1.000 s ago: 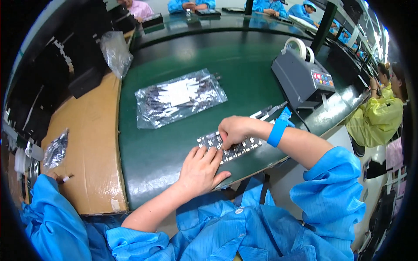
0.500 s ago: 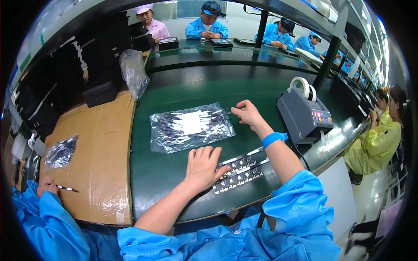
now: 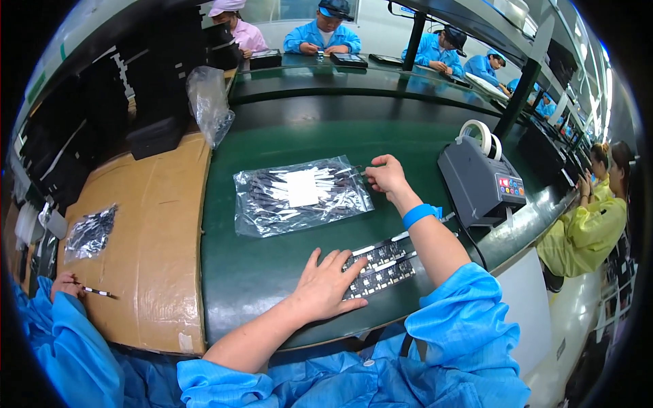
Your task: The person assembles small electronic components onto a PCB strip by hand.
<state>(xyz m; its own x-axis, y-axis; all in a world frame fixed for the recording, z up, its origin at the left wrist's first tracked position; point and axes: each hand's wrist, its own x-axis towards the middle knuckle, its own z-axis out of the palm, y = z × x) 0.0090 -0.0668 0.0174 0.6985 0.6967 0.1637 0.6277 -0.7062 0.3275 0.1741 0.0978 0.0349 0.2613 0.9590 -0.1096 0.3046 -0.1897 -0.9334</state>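
Note:
My left hand (image 3: 326,287) lies with its fingers spread over the left end of a panel of small black circuit boards (image 3: 384,275), covering part of it. Slim black strips with white ends lie along the panel; one such strip (image 3: 381,245) runs by its far edge. Farther off, my right hand (image 3: 386,175) is closed in a pinch beside the right edge of a clear plastic bag (image 3: 265,221). Something small and dark shows at its fingertips, too small to name. Inside the bag are many black-and-white strips, under a white paper label (image 3: 303,188).
A grey tape dispenser (image 3: 469,183) with white rolls stands at the right. Brown cardboard (image 3: 153,251) at the left bears a small bag of dark parts (image 3: 92,232). A co-worker's hand (image 3: 66,285) there holds a thin black-and-white strip. A crumpled plastic bag (image 3: 209,105) stands behind.
My left hand has shifted right on the panel, its fingers now farther over the boards. My right hand stays pinched near the bag's edge. The whole view has tilted slightly.

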